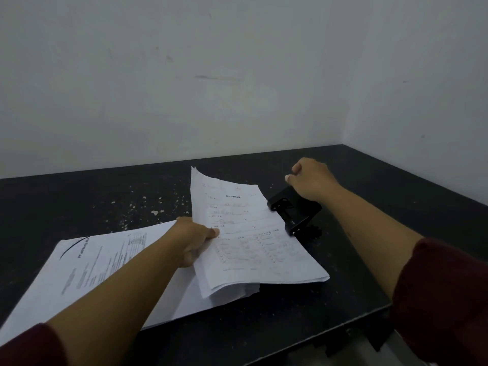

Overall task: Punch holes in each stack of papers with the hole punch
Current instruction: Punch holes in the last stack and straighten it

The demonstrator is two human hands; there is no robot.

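Note:
A black hole punch [295, 211] sits on the dark table, right of centre. My right hand [310, 180] presses down on its top with the fingers curled. A stack of printed papers [253, 241] lies with its right edge tucked into the punch's slot; its far corner lifts off the table. My left hand [194, 240] pinches this stack at its left edge, thumb on top. A second stack of printed papers [97, 270] lies flat at the left, partly under my left forearm and under the first stack.
The dark table [264, 334] runs into a corner of two pale walls [343, 143] at the back right. Pale specks and paper bits [154, 212] dot the tabletop behind the papers. The table's front edge falls off at the lower right.

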